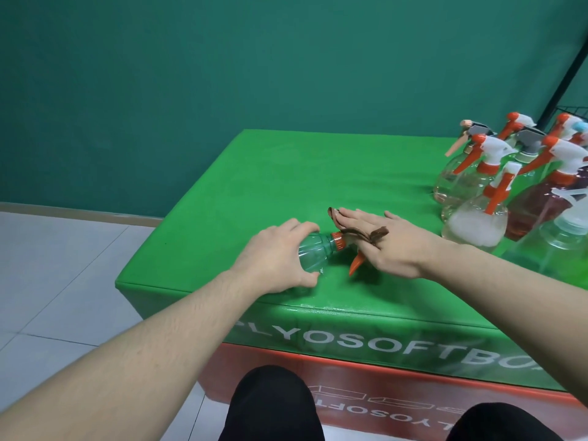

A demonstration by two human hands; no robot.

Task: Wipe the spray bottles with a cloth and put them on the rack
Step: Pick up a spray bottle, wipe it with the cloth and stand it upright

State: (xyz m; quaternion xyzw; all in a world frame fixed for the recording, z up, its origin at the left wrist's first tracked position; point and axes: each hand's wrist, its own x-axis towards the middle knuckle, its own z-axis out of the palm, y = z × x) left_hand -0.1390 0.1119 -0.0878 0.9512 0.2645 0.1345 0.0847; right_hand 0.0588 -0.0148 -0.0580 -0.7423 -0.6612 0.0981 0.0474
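Note:
A clear spray bottle [313, 251] with an orange collar and orange trigger lies on its side on the green padded box [241, 186] near the front edge. My left hand [273, 259] grips its body, fingers curled round it. My right hand [385, 241] lies flat with straight fingers over the bottle's spray head, pressing a brown cloth [366, 232] onto it. Most of the cloth and the spray head are hidden under that hand. Only the trigger tip sticks out below.
Several upright spray bottles [483, 211] with white and orange heads crowd the box's right side. A black rack frame [569, 74] rises at the far right edge. Pale tiled floor [63, 265] lies to the left, and my dark-trousered knees are below.

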